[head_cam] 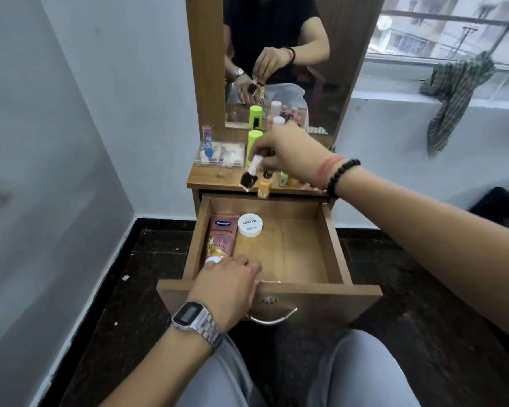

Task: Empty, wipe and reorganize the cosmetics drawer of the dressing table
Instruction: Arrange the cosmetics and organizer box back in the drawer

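While the drawer (288, 248) stands pulled out with a pink Vaseline tube (221, 237) and a white jar (250, 225) inside, your right hand (291, 154) pinches two nail polish bottles (254, 179) above the dressing table top (218, 179). Your left hand (228, 286) rests with curled fingers on the drawer front.

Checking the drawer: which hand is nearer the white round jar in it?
Left. The left hand rests on the drawer's front edge, near the white jar; the right hand is above the tabletop holding bottles.
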